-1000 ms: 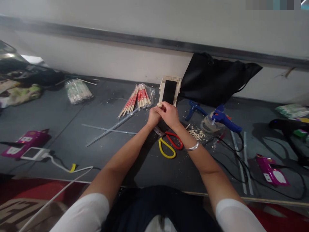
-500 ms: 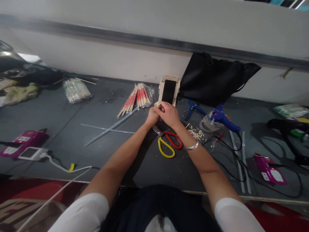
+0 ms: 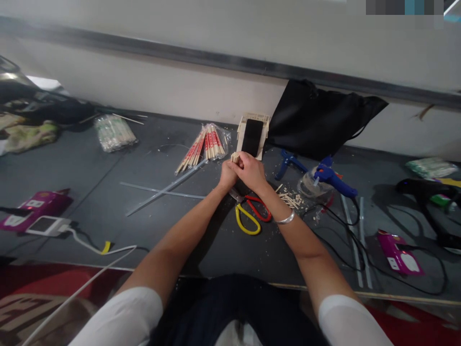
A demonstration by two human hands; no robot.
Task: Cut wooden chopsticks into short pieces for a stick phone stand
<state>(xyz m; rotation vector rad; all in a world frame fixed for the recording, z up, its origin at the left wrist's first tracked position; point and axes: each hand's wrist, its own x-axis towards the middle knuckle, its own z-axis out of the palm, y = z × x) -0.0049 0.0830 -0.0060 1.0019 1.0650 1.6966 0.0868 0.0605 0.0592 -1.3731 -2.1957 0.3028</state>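
Both of my hands are closed together around a small bundle of wooden sticks (image 3: 235, 157), whose pale ends poke out at the top. My left hand (image 3: 227, 175) wraps the bundle from the left, and my right hand (image 3: 252, 171) presses against it from the right. Most of the bundle is hidden by the fingers. Just below lies a pair of scissors (image 3: 248, 232) with one yellow and one red handle, blades partly under my hands. Short cut stick pieces (image 3: 290, 200) are scattered by my right forearm. Behind my hands a black phone (image 3: 253, 134) rests on folded paper (image 3: 266, 126).
Red-wrapped chopsticks (image 3: 212, 143) lie at the back, near crossed clear glue sticks (image 3: 169, 188). A blue glue gun (image 3: 336, 181) leans on a clear container (image 3: 307, 186), its cord running right. A black bag (image 3: 320, 120) stands against the wall. Purple boxes (image 3: 399, 253) sit at both sides.
My hands stay closed on the wooden sticks, with only a slight shift of the fingers. The camera view has moved a little; nothing else on the table has visibly changed.
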